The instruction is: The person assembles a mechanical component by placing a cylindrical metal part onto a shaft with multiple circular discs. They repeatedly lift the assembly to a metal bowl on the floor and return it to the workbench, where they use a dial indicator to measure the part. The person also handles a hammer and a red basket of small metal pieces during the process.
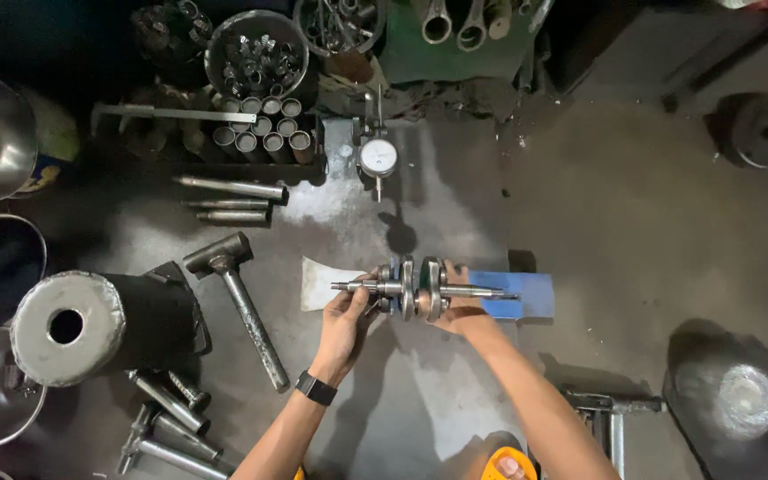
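Note:
A steel crankshaft [420, 287] with two round webs and a thin shaft at each end lies level over a blue and white stand [526, 293] on the grey floor. My left hand [346, 322], with a black watch on the wrist, grips its left shaft end. My right hand [455, 307] holds it from beneath the right web. A dial gauge [378, 157] on a stand sits just beyond the crankshaft.
A metal hammer [240, 302] lies to the left, beside a large black cylinder [91, 324]. Steel rods [233, 200], a tray of sleeves [260, 129] and bowls of small parts [255, 53] sit farther back. Round metal blocks [735, 391] stand at the right.

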